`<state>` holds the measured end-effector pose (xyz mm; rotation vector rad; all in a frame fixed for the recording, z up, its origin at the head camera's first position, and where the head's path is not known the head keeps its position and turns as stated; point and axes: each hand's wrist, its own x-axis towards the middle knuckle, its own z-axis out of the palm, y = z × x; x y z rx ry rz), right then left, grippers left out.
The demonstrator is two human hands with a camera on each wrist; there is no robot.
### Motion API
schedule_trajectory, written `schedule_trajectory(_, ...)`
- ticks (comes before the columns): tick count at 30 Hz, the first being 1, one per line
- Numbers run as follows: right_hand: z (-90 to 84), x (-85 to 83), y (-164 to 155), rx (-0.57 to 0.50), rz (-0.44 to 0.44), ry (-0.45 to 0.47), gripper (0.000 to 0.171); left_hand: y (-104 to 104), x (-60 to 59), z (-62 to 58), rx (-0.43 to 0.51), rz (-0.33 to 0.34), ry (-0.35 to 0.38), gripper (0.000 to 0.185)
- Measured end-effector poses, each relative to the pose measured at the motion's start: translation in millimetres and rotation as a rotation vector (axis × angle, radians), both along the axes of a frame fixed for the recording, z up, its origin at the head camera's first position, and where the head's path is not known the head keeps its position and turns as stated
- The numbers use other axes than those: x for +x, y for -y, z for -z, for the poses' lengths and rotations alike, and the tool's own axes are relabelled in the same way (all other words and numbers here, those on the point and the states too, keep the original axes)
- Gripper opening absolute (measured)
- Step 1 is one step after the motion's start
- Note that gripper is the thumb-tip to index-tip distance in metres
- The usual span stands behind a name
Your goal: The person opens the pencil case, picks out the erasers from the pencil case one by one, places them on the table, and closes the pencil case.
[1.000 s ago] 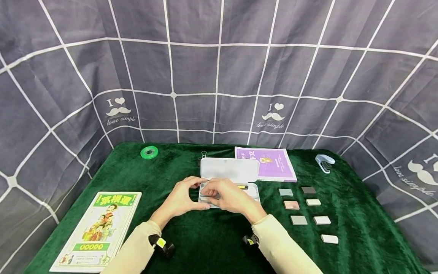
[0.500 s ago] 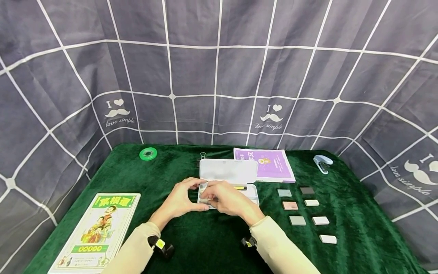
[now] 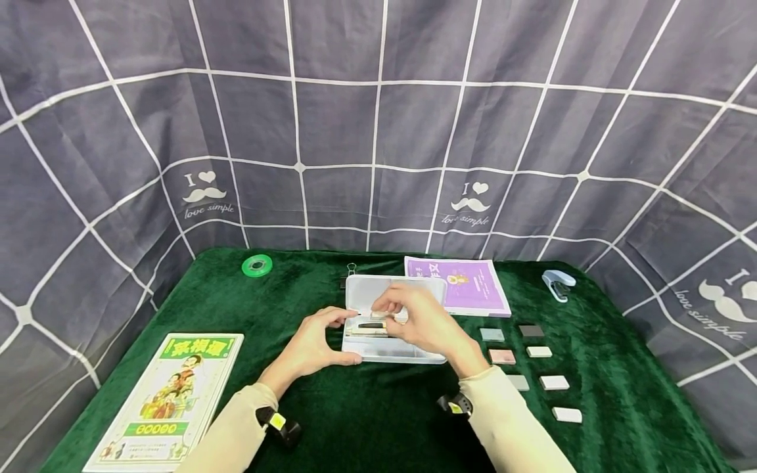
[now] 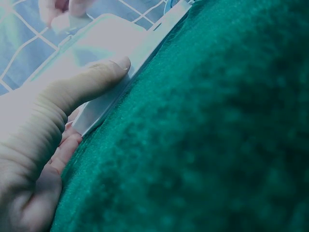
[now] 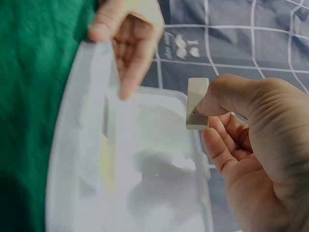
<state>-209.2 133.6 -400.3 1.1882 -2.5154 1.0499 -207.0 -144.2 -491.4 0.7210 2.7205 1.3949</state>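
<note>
We see the right hand pinching a small eraser between thumb and fingers, above the open case on the green worktop. Our left hand grips the case's left end, thumb and fingers curled.

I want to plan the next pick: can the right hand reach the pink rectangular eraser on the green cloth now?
Probably yes: the pink rectangular eraser lies uncovered beside the right hand, but that hand already pinches a small white eraser.
</note>
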Motion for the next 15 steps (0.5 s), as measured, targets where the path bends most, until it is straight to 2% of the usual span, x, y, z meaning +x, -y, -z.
schedule_trajectory(7, -21.0, 5.7, -39.6, -0.047, 0.07, 0.011, 0.034, -1.5, 0.0, 1.2, -0.008, -0.007, 0.004, 0.084)
schedule_trajectory(15, -31.3, 15.5, -93.6, -0.03, 0.171, -0.116, 0.036, -0.1, 0.6, 0.1, -0.004, -0.002, 0.002, 0.084)
